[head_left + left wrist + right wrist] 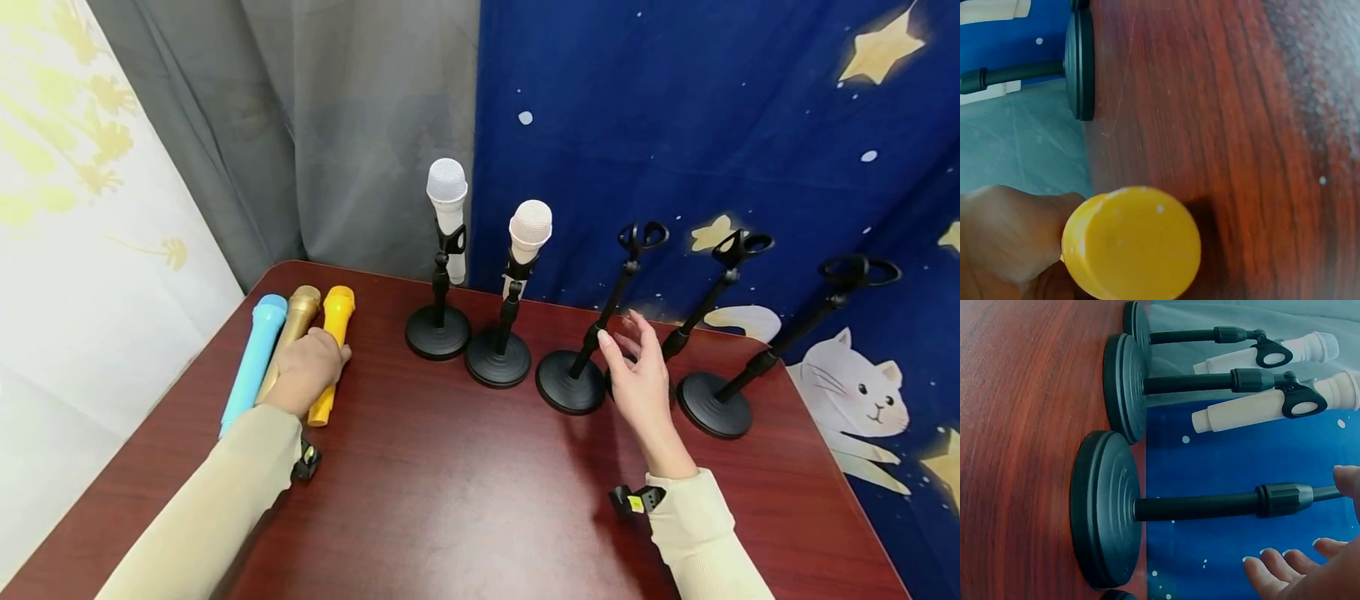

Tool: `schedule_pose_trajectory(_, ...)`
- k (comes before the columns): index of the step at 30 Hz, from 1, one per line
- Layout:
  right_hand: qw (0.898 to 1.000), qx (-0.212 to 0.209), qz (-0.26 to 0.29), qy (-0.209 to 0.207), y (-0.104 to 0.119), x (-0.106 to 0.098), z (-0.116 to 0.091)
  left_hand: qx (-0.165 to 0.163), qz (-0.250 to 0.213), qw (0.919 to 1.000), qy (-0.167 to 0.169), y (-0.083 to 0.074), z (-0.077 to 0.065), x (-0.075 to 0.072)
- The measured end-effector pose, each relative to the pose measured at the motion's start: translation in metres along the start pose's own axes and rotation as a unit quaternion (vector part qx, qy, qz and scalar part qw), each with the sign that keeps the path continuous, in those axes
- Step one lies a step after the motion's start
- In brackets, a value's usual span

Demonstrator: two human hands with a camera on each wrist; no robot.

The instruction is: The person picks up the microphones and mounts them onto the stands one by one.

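On the worktop's (pixel 450 475) left, a sideways lift could have rolled the gold microphone (pixel 297 315), since the left hand (pixel 303 367) gripped the yellow microphone (pixel 337 318) just beside it. Further right, a bump could have tipped the middle stand (pixel 592 337): the right hand (pixel 640 375), fingers loosely parted and empty, hovered at its pole (pixel 1204 507) (contact unclear).
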State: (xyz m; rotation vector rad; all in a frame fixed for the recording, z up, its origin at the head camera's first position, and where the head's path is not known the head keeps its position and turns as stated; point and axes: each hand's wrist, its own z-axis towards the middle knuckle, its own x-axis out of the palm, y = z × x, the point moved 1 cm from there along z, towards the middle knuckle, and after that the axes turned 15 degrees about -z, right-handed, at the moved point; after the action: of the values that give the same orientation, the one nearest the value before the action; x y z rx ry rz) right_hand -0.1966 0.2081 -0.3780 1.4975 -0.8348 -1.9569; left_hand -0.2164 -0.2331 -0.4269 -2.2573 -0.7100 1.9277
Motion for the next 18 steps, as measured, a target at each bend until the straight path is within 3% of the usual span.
schedule_pose_trajectory(5, 0.999, -0.018, -0.012, 0.032, 0.003, 0.002, 0.005, 0.011, -0.07, 0.9974, 0.008, 0.002, 0.0, -0.003)
schedule_pose_trajectory(8, 0.998, -0.02, -0.026, 0.048, 0.005, 0.006, 0.009, 0.041, -0.146, 0.9883, 0.012, 0.005, 0.0, -0.004)
schedule_pose_trajectory(13, 0.997, -0.018, -0.04, 0.057, 0.006, 0.015, 0.017, 0.098, -0.278, 0.9555, -0.004, 0.01, -0.005, -0.002)
schedule_pose_trajectory(15, 0.998, -0.024, -0.036, 0.05, 0.006, 0.019, 0.019, 0.107, -0.324, 0.9396, -0.021, 0.009, -0.009, -0.001)
schedule_pose_trajectory(18, 0.998, -0.034, -0.047, 0.04, 0.004, 0.024, 0.021, 0.111, -0.367, 0.9226, -0.047, 0.007, -0.013, -0.001)
